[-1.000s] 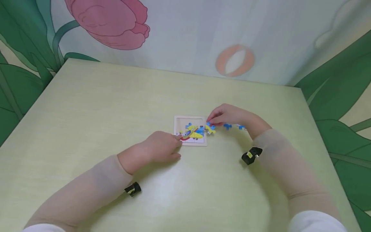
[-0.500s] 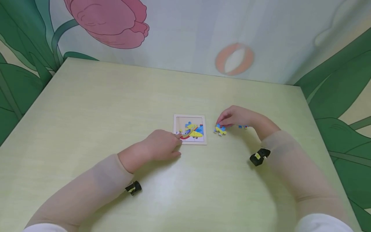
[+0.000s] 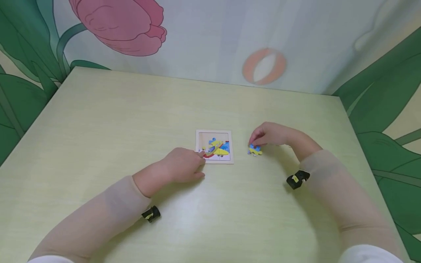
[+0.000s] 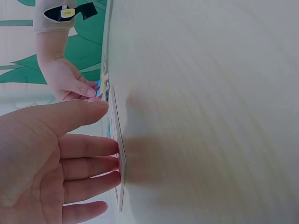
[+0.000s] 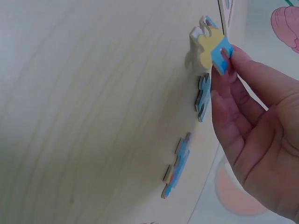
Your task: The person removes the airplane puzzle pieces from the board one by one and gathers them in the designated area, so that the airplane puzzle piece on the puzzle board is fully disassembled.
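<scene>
At the fingertips of the right hand (image 3: 272, 133), a yellow-and-blue puzzle piece (image 3: 254, 149) is pinched between thumb and fingers, gripped at its blue edge. Probable reason: this leaves the yellow side and its knobs free. The piece is tilted, just below the hand in the head view, to the right of the puzzle tray (image 3: 213, 131) and apart from it.

Left hand (image 3: 179, 166): fingers extended, thumb held away from them; fingertips touch the tray at its near-left corner. Judged purpose: steadying it. The tray lies flat, just beyond these fingertips and between the two hands.

Inside the tray, a partly assembled airplane picture (image 3: 218, 149) fills the near portion; the far portion shows bare backing.

Further out, the right wrist view shows a small blue piece (image 5: 203, 98) lying near the pinching fingers, and a longer blue piece (image 5: 176, 165) beyond it. Both rest on the table (image 3: 131, 109), likely laid on this side for easy reach. Behind the table: wall with pink tulip (image 3: 128, 25).
</scene>
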`<state>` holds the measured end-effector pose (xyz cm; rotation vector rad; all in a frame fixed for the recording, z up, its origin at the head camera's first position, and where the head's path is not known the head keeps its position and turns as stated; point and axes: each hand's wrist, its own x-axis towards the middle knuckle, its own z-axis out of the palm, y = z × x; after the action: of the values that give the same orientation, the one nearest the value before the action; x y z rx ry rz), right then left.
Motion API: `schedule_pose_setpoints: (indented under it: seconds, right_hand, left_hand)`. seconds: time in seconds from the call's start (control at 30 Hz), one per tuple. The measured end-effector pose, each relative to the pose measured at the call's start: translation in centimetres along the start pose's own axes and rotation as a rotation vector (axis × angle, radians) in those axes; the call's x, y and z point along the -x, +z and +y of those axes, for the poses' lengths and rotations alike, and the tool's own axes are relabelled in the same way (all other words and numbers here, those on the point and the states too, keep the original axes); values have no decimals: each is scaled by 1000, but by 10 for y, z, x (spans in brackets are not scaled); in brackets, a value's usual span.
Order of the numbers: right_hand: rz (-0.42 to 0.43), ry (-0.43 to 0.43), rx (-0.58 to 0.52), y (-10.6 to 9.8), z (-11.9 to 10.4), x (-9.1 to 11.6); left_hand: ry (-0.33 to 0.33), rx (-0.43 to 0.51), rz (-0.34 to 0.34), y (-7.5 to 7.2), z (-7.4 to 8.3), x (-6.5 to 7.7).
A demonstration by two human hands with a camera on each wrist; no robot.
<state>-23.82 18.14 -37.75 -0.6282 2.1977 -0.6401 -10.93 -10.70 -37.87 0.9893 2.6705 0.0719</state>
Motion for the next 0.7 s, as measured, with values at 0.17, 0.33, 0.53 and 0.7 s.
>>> schedule_pose_setpoints:
  seconds: [0.17, 0.33, 0.53, 0.7]
  right_hand:
    - [4, -47, 78, 3, 1, 3]
    - [1, -83, 150, 6, 1, 5]
    - [-10, -124, 188, 8, 2, 6]
    - [-2, -149, 209, 8, 1, 8]
  left_hand:
    - [2, -6, 9, 1, 0, 0]
    - [3, -10, 14, 1, 0, 0]
    - [3, -13, 14, 0, 1, 0]
    - [-1, -13, 13, -1, 1, 1]
